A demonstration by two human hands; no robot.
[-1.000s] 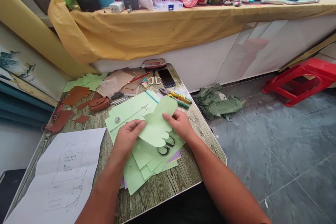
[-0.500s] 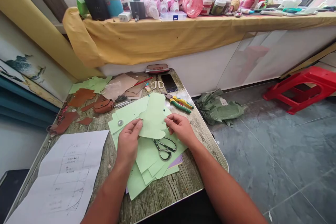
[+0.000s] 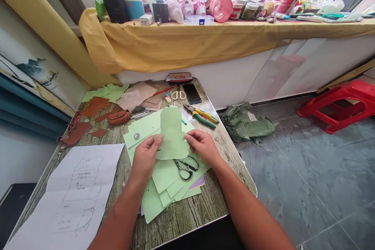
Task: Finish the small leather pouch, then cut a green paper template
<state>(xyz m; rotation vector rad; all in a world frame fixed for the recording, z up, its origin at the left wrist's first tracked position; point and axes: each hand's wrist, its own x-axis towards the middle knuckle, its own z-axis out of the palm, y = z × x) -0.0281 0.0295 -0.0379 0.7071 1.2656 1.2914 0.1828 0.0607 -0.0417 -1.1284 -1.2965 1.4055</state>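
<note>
A cut piece of green paper (image 3: 171, 134) with rounded corners is held up between my two hands. My left hand (image 3: 145, 154) pinches its left edge with thumb and fingers, and my right hand (image 3: 202, 144) pinches its right edge. Beneath it lies a stack of green paper sheets (image 3: 159, 203), partly covered by the held piece. A pair of scissors (image 3: 186, 174) rests on the stack, its dark handles showing and its blades hidden under the held piece. A small round metal object (image 3: 136, 136) sits on the stack near my left hand.
Pliers (image 3: 202, 116), a phone (image 3: 192, 93) and white-handled scissors (image 3: 178, 93) lie toward the table's far end. Brown leather pieces (image 3: 77, 133) and a small leather pouch (image 3: 118, 117) are at the left. A sheet with a drawn pattern (image 3: 64, 187) covers the near left. A red stool (image 3: 336, 105) stands right.
The held green paper has been turned, from tilted to nearly upright, with both hands still pinching its edges. The whole view has shifted slightly.
</note>
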